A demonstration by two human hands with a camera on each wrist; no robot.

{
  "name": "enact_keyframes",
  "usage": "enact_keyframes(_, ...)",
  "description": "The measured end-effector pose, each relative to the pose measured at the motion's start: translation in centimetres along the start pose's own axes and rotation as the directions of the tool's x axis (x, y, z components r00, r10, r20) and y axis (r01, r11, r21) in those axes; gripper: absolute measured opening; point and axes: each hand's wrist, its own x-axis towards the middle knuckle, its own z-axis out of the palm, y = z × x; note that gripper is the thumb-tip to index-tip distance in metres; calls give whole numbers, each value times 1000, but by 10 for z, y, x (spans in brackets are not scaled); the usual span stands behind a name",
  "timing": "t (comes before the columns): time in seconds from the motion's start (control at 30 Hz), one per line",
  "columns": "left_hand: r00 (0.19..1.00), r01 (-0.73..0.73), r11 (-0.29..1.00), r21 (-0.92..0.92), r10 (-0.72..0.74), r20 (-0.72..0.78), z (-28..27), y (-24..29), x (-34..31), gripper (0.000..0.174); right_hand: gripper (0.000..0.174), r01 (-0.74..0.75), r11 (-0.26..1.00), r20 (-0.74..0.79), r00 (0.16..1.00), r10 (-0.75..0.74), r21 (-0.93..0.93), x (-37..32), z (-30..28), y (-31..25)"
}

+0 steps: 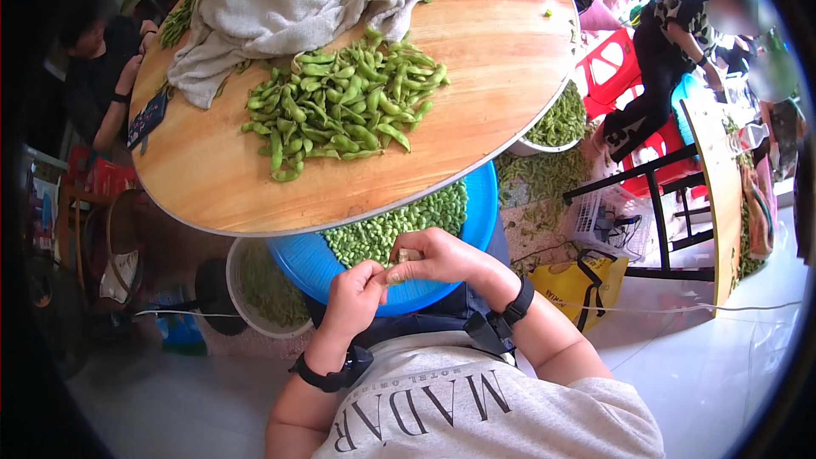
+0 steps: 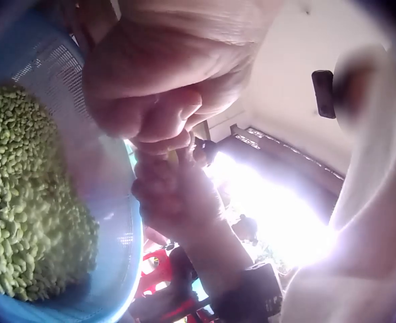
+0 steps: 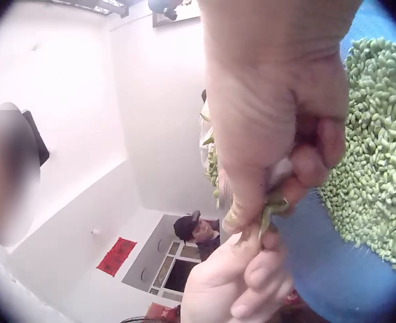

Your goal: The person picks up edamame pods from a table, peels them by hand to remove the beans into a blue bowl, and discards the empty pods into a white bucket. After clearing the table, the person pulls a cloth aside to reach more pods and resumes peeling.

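Shirt (image 1: 501,421) nearest; beyond, I see left hand (image 1: 353,293) and right hand (image 1: 433,257) pinching green pod (image 3: 270,212) between them, over blue basket (image 1: 484,204) holding beans (image 1: 382,238); more pods (image 1: 340,106) heaped on surface (image 1: 489,68).

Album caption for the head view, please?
Bare left hand and right hand meet over a round blue plastic basket of shelled green beans, near a wooden table bearing green pods.

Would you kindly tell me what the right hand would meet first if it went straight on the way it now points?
Most likely the left hand: the right hand points towards it, with a green pod between the two. Whether the hands already touch is hard to tell.
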Motion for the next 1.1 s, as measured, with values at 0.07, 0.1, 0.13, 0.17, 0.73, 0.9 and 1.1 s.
enact_keyframes(0.07, 996, 90, 995, -39, -90, 16, -2, -5, 2, 19, 32, 100, 994, -90, 991, -104, -44, 5, 3, 10)
enact_keyframes(0.1, 994, 106, 994, -14, -106, 7, -4, -10, 3, 20, 33, 174, 977, -159, 968, -192, -122, 7, 7, 14)
enact_keyframes(0.13, 992, 125, 992, 9, -124, -10, -5, -12, 4, 20, 34, 243, 949, -213, 935, -285, -203, 10, 10, 15)
enact_keyframes(0.17, 997, 76, 997, 35, -75, -22, -4, -11, 4, 21, 30, 302, 914, -209, 908, -362, -269, 10, 11, 14)
enact_keyframes(0.73, 994, 89, 863, -497, -43, 105, -9, -13, 7, 11, 16, -154, 837, -83, 970, 230, 525, 19, 18, 16)
enact_keyframes(0.9, 997, 70, 888, -455, -73, 12, -27, -19, -3, 12, 21, 80, 864, -285, 926, -249, -497, 15, 13, 27)
enact_keyframes(1.1, 998, 60, 833, -550, -66, 9, -41, -19, -6, 9, 26, -253, 957, -198, 940, 278, 141, 20, 20, -38)
